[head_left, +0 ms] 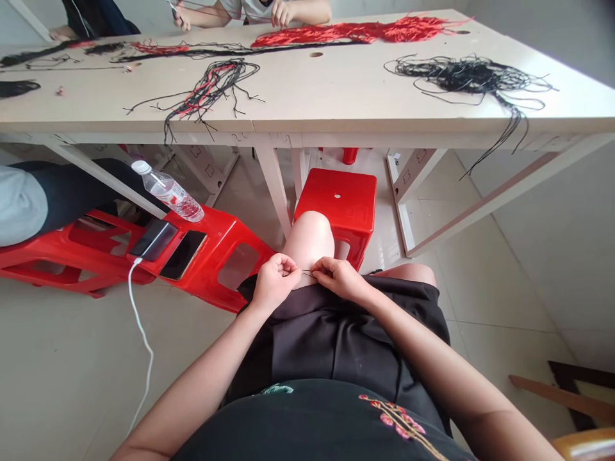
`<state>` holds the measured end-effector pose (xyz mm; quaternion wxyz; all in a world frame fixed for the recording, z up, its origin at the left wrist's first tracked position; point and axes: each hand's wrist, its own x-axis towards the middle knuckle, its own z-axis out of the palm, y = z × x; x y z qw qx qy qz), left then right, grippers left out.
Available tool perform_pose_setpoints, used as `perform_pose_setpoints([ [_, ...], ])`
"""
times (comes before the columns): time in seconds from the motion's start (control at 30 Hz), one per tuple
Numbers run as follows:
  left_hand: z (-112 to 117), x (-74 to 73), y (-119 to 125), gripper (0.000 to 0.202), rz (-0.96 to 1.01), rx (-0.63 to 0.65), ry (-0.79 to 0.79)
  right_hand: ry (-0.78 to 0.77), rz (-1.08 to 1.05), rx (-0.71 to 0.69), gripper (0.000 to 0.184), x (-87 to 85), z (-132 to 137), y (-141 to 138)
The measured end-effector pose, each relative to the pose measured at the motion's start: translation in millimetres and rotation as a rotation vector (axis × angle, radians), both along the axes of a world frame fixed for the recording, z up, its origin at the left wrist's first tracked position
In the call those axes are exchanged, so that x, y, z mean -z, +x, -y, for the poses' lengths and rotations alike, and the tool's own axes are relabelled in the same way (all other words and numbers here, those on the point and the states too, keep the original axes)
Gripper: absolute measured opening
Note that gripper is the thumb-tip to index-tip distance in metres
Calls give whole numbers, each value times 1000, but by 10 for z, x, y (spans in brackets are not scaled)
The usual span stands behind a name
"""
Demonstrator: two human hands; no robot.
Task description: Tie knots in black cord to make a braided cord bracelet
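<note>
Over my lap, my left hand (276, 280) and my right hand (339, 278) face each other a short gap apart, each pinched with thumb against fingers. A thin dark cord (307, 273) runs between the two pinches, above my bare knee. Its ends are hidden in my fingers. On the table in front lie a tangled bundle of black and red cords (206, 89) and, to the right, a heap of black cords (473, 77) whose strands hang over the edge. Farther back stretches a long bunch of red cords (350, 33).
A red stool (336, 198) stands under the white table (331, 96). On another red stool (225, 237) at left are a water bottle (168, 190), a phone (183, 255) and a dark box (152, 240) with a white cable (143, 330). Across the table a person's hands (282, 13) work.
</note>
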<state>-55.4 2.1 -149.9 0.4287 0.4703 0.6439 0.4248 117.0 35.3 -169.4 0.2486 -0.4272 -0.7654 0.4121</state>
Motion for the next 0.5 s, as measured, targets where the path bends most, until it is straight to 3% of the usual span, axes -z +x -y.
perform_pose_setpoints([
  [0.2, -21, 25, -41, 16, -6, -92, -33, 163, 164, -78, 12, 109, -258, 232],
  [0.5, -33, 21, -27, 15, 13, -115, -64, 143, 147, 41, 12, 528, -530, 503],
])
